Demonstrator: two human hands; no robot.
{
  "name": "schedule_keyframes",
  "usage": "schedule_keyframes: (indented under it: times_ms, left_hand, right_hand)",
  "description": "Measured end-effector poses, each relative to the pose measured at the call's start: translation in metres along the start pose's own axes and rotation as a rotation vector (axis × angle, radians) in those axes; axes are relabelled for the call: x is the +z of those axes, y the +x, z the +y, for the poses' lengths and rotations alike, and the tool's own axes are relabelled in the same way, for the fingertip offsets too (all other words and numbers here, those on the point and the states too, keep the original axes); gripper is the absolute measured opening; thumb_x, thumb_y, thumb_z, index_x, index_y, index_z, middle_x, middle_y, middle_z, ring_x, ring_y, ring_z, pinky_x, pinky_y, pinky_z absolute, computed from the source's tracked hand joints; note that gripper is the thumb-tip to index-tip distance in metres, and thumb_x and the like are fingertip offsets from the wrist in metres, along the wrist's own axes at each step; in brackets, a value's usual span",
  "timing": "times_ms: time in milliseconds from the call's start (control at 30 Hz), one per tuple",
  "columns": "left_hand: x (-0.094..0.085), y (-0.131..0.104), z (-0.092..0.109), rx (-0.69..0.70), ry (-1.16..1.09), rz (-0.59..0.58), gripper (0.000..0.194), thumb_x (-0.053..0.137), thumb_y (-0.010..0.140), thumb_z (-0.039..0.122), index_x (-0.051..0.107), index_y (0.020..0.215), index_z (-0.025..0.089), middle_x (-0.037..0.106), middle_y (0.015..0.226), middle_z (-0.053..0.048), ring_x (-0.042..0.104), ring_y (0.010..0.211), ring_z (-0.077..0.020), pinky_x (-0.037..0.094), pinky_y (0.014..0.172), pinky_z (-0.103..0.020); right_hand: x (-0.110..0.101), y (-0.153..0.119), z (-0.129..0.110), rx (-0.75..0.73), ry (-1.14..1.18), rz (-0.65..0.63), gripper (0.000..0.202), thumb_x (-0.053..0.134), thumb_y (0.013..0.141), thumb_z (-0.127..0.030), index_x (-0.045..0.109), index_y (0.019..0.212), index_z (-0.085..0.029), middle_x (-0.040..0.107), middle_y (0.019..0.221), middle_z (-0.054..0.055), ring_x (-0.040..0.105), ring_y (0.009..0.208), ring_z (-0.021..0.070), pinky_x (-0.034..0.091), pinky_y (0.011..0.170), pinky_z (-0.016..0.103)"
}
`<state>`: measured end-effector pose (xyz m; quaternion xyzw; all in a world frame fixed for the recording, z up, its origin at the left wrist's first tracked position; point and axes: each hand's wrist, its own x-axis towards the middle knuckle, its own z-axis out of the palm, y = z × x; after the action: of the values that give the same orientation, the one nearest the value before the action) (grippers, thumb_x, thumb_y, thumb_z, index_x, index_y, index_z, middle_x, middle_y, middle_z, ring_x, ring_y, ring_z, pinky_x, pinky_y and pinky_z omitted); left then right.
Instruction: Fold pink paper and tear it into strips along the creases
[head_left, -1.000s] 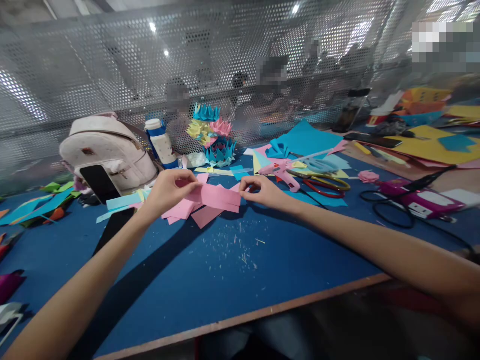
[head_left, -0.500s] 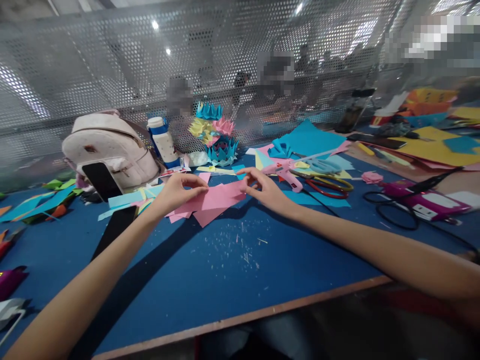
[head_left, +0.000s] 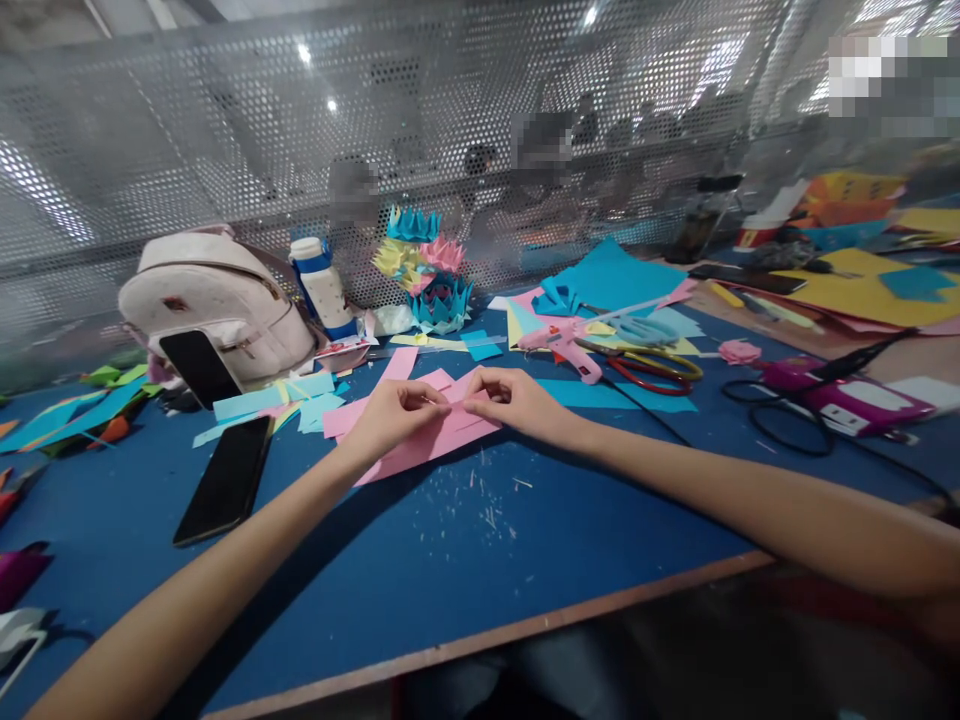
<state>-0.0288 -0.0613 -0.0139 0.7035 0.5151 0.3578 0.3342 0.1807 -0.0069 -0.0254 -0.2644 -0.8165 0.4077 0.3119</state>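
Pink paper pieces (head_left: pixel 409 450) lie in a loose pile on the blue table around both hands. My left hand (head_left: pixel 405 410) is over the pile, thumb and fingers pinched at the paper's upper part. Close beside it, my right hand (head_left: pixel 499 400) also pinches, its fingertips at the pink paper. The two pinches nearly meet. What exactly sits between the fingertips is too small to tell. To the right of my right hand lie a pink glue gun (head_left: pixel 566 345) and scissors with red and yellow handles (head_left: pixel 652 372).
Blue strips (head_left: pixel 270 398) and a black phone (head_left: pixel 229 480) lie to the left. Farther back stand a white backpack (head_left: pixel 217 290), a bottle (head_left: pixel 324 290) and paper lotus flowers (head_left: pixel 439 290). A purple device (head_left: pixel 855 400) with black cables sits at right. Paper scraps dot the table (head_left: pixel 420 590).
My hands have come closer together, the left one moving right. The pink paper once stretched between them now lies lower, with more separate pieces showing.
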Motion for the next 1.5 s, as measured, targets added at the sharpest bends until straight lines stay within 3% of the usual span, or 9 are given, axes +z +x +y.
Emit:
schedule_keyframes:
  times_ms: [100, 267, 467, 733, 1033, 1167, 1367, 1433, 1500]
  left_hand:
    - [0.007, -0.003, 0.004, -0.007, -0.043, 0.045, 0.013, 0.064, 0.078, 0.028, 0.069, 0.075, 0.017, 0.070, 0.071, -0.003, 0.059, 0.061, -0.0129, 0.045, 0.060, -0.027]
    - [0.007, -0.006, 0.013, 0.002, -0.094, 0.075, 0.010, 0.063, 0.076, 0.026, 0.064, 0.070, 0.017, 0.065, 0.066, 0.000, 0.055, 0.057, -0.0108, 0.042, 0.056, -0.024]
    - [-0.005, -0.002, 0.015, -0.004, -0.145, 0.109, 0.014, 0.066, 0.074, 0.030, 0.063, 0.069, 0.017, 0.063, 0.066, 0.000, 0.055, 0.060, -0.0112, 0.043, 0.058, -0.024]
    - [-0.025, 0.006, -0.002, -0.090, -0.212, 0.186, 0.020, 0.069, 0.072, 0.037, 0.063, 0.069, 0.018, 0.064, 0.066, 0.000, 0.056, 0.056, -0.0105, 0.043, 0.051, -0.022]
    - [-0.063, 0.011, -0.033, -0.170, -0.283, 0.298, 0.025, 0.076, 0.069, 0.039, 0.068, 0.076, 0.016, 0.075, 0.081, -0.005, 0.065, 0.060, -0.0106, 0.052, 0.063, -0.024]
    - [-0.062, 0.010, -0.030, -0.222, -0.371, 0.164, 0.030, 0.077, 0.072, 0.043, 0.070, 0.087, 0.018, 0.076, 0.091, -0.009, 0.069, 0.065, -0.0139, 0.056, 0.066, -0.027]
    - [-0.031, 0.008, -0.007, -0.258, -0.639, -0.178, 0.051, 0.056, 0.086, 0.064, 0.070, 0.109, 0.020, 0.071, 0.116, -0.015, 0.070, 0.100, -0.0262, 0.058, 0.083, -0.037]
    - [-0.022, 0.008, -0.003, -0.263, -0.777, -0.152, 0.048, 0.061, 0.085, 0.063, 0.068, 0.107, 0.020, 0.070, 0.118, -0.014, 0.066, 0.110, -0.0276, 0.056, 0.089, -0.039]
    - [-0.017, 0.010, -0.003, -0.273, -0.875, -0.042, 0.043, 0.069, 0.081, 0.058, 0.067, 0.098, 0.019, 0.072, 0.110, -0.013, 0.066, 0.109, -0.0271, 0.055, 0.090, -0.039]
  right_hand:
    - [0.002, -0.002, -0.002, -0.034, -0.036, 0.009, 0.027, 0.064, 0.085, -0.044, 0.064, 0.082, -0.017, 0.057, 0.074, 0.000, 0.043, 0.061, 0.0107, 0.032, 0.055, 0.026]
    - [0.001, -0.002, -0.004, -0.047, 0.033, 0.068, 0.032, 0.065, 0.084, -0.046, 0.058, 0.072, -0.018, 0.049, 0.064, -0.003, 0.041, 0.059, 0.0108, 0.032, 0.055, 0.026]
    - [-0.017, 0.004, -0.007, -0.122, 0.036, 0.258, 0.028, 0.066, 0.083, -0.043, 0.055, 0.072, -0.019, 0.051, 0.067, -0.001, 0.043, 0.063, 0.0123, 0.033, 0.057, 0.029]
    - [-0.043, 0.016, 0.002, -0.197, 0.041, 0.503, 0.025, 0.066, 0.083, -0.038, 0.052, 0.071, -0.021, 0.050, 0.068, 0.000, 0.044, 0.064, 0.0136, 0.036, 0.058, 0.031]
    - [-0.053, 0.019, 0.003, -0.191, 0.075, 0.741, 0.035, 0.068, 0.081, -0.053, 0.050, 0.074, -0.024, 0.047, 0.073, 0.002, 0.046, 0.063, 0.0149, 0.048, 0.052, 0.031]
    - [-0.047, 0.016, 0.001, -0.199, 0.114, 0.727, 0.033, 0.069, 0.080, -0.053, 0.051, 0.075, -0.024, 0.049, 0.073, 0.001, 0.049, 0.059, 0.0138, 0.050, 0.050, 0.032]
    - [-0.028, 0.000, -0.008, -0.264, 0.025, 0.652, 0.024, 0.063, 0.087, -0.044, 0.051, 0.078, -0.024, 0.060, 0.080, 0.003, 0.060, 0.067, 0.0162, 0.054, 0.062, 0.035]
    - [-0.018, -0.008, -0.010, -0.345, -0.045, 0.543, 0.017, 0.059, 0.091, -0.037, 0.052, 0.081, -0.024, 0.067, 0.088, 0.005, 0.066, 0.082, 0.0191, 0.054, 0.073, 0.036]
    - [-0.010, -0.015, -0.010, -0.445, -0.105, 0.359, 0.010, 0.057, 0.092, -0.029, 0.055, 0.084, -0.024, 0.072, 0.094, 0.006, 0.069, 0.091, 0.0191, 0.054, 0.077, 0.035]
